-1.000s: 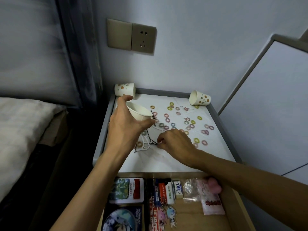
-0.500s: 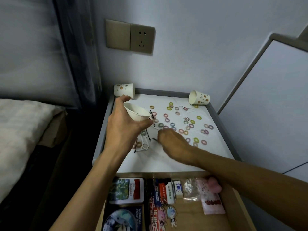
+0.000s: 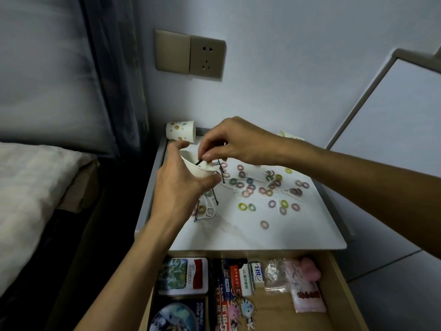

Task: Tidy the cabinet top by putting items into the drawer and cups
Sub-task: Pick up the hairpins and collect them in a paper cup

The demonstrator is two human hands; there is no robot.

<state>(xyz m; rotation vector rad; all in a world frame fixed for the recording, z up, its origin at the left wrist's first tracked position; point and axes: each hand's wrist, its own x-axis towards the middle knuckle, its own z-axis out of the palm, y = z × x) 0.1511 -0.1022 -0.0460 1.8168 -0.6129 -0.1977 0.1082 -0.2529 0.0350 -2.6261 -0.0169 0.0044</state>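
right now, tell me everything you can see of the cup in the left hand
A small white paper cup, plain where it shows, held tilted with its open mouth facing upward. The left hand grips it above the cabinet top. The right hand pinches a black hairpin whose end dips into its mouth.

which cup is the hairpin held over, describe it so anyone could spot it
Below the wall socket is the white cabinet top. Over its left side the left hand grips a tilted white cup, and the right hand pinches a hairpin at its mouth. The spotted cup behind it lies on its side, untouched.
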